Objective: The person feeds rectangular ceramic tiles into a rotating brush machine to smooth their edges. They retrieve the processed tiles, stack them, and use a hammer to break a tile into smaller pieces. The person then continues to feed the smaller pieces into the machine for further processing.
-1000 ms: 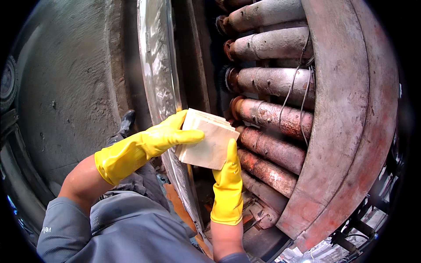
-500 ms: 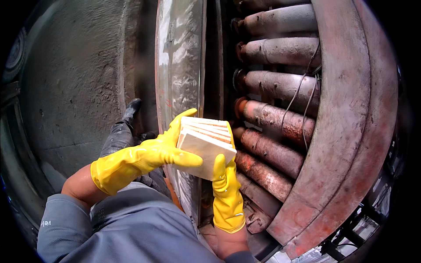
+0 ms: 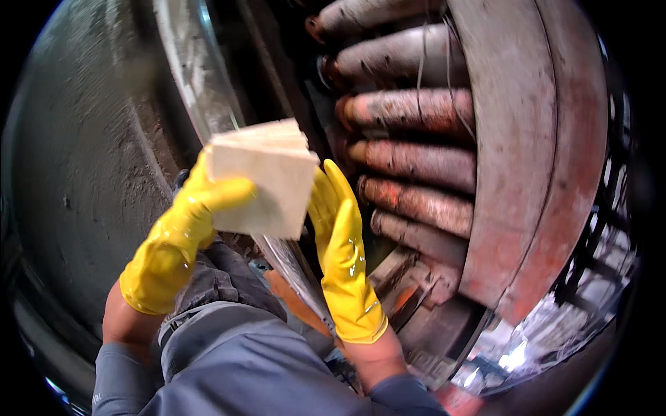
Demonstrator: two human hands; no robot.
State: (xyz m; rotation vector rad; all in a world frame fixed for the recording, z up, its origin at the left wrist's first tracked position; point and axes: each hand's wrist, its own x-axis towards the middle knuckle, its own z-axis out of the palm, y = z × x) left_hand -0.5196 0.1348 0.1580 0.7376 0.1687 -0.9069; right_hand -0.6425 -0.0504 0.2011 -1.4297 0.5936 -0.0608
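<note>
A stack of thin, square, pale beige tiles [image 3: 267, 191] is held up in front of my body, its top edges slightly fanned out. My left hand [image 3: 201, 201], in a yellow rubber glove, grips the stack from the left side. Its thumb lies across the front tile while its other fingers are hidden behind. Close to the right edge of the stack, my right hand [image 3: 338, 222], gloved in yellow too, has its fingers stretched out. Some of those fingertips may touch the tile edge; I cannot tell. Wet shine shows on both gloves.
Several rusty rollers [image 3: 416, 163] lie in a row at right, bordered by a broad curved reddish-grey band [image 3: 513, 159]. Thin cables [image 3: 449, 59] hang over them. A worn metal rail [image 3: 191, 59] runs beyond my hands, with rough grey ground [image 3: 76, 159] at left.
The tile stack has risen and shifted left with my left hand. My right hand has loosened from the stack, and its fingers have straightened. The whole view has turned.
</note>
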